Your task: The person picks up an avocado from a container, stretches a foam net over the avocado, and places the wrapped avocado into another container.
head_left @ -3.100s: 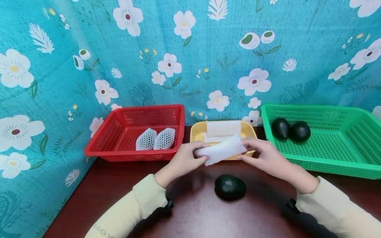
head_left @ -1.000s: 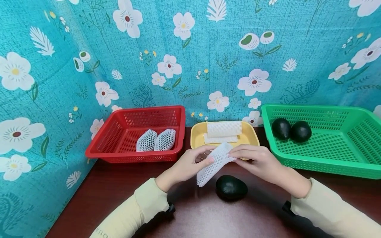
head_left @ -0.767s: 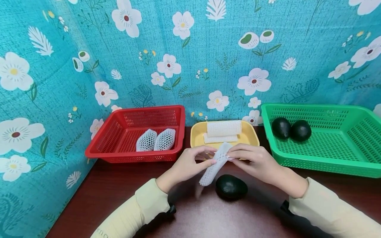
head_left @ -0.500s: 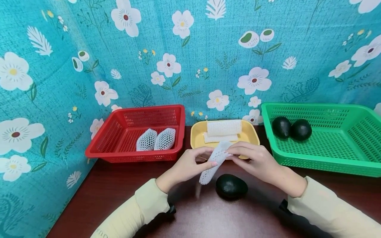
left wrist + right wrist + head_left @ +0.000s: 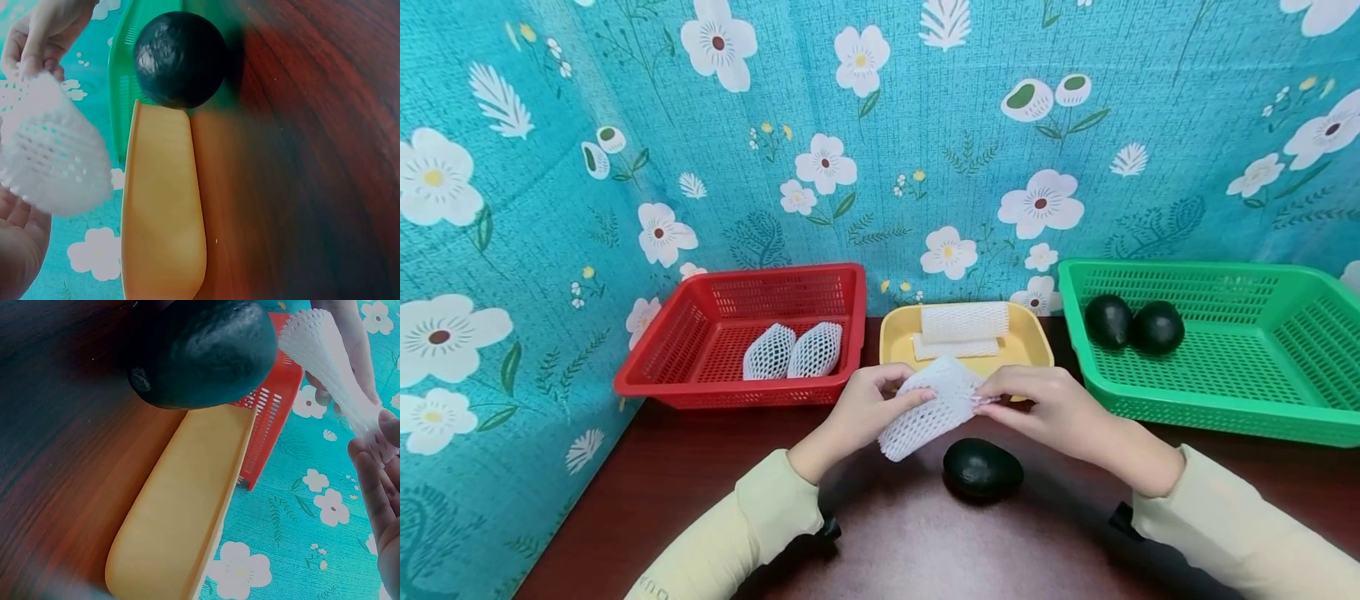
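Clasping white netting [image 5: 917,421] in my left hand [image 5: 867,410], right hand [image 5: 1043,407] pinching it, glossy avocado [image 5: 982,472] well off the worktop's [image 5: 962,554] back edge!

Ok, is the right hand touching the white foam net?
Touching. The head view shows the right hand pinching the bunched right side of the white foam net between thumb and fingers.

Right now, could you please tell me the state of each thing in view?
Net sleeve: held, no avocado inside
Left hand: holding the net sleeve
Right hand: pinching the net sleeve
Nearest avocado: unwrapped, lying on the table
Two avocados: unwrapped, in the open green basket
Two fruits: sleeved, in the open red basket
Spare sleeves: lying in the yellow tray
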`<action>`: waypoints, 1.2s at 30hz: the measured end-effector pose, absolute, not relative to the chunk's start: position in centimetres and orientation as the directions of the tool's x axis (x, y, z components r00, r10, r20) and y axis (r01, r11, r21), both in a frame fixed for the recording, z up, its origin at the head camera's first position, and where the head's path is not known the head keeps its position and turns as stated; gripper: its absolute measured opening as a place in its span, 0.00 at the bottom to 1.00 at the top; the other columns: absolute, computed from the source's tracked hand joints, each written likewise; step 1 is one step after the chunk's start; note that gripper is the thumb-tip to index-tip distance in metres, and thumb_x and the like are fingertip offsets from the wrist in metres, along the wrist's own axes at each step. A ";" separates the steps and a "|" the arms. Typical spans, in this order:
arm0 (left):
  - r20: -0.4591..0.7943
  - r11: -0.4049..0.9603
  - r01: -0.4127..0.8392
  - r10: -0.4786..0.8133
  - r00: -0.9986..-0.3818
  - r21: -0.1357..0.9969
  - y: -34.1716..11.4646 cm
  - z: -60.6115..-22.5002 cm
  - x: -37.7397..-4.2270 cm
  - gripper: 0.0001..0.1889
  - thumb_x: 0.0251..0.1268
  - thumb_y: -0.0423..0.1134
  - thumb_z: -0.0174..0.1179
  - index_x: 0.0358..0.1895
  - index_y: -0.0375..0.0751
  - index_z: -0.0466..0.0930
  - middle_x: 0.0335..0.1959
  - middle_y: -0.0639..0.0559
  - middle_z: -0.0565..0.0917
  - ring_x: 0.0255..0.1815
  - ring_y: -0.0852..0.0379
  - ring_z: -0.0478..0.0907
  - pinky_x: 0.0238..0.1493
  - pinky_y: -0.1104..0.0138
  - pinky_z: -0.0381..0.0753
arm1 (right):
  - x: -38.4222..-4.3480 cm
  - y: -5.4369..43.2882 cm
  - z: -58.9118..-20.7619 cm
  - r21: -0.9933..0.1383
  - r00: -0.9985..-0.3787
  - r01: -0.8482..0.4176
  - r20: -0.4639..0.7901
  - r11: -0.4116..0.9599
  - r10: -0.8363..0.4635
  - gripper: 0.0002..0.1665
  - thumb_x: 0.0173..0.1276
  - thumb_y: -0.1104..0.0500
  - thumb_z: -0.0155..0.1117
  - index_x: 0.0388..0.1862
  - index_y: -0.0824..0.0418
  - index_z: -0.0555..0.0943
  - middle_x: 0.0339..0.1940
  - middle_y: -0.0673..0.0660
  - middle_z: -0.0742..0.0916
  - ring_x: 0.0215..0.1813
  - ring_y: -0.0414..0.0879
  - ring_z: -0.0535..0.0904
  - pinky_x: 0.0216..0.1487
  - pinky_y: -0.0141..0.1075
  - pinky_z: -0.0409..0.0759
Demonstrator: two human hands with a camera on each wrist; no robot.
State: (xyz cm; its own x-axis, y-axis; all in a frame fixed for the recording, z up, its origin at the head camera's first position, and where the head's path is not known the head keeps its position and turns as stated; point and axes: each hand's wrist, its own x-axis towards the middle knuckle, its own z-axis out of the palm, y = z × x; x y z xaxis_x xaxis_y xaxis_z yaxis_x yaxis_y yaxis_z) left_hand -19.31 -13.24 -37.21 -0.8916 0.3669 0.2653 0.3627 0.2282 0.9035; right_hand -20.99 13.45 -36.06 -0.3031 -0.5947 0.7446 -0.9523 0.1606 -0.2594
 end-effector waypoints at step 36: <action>0.121 0.297 0.296 0.491 -0.863 0.908 -14.8 -37.0 -19.8 0.12 0.77 0.37 0.59 0.51 0.33 0.87 0.43 0.47 0.90 0.39 0.59 0.84 0.45 0.60 0.86 | -21.0 14.6 -35.7 -0.172 -0.134 -0.985 0.716 0.012 -0.685 0.20 0.78 0.46 0.60 0.40 0.59 0.89 0.37 0.52 0.91 0.39 0.44 0.88 0.47 0.28 0.83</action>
State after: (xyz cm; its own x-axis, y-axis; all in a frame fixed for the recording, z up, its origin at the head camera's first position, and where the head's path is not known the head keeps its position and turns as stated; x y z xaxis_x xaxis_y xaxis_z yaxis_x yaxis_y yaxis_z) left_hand -19.76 -14.85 -37.03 -0.8629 0.4906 0.1213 0.2965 0.2971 0.9077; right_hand -21.03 14.57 -35.70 -0.1336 -0.6853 0.7159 -0.9850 0.0123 -0.1721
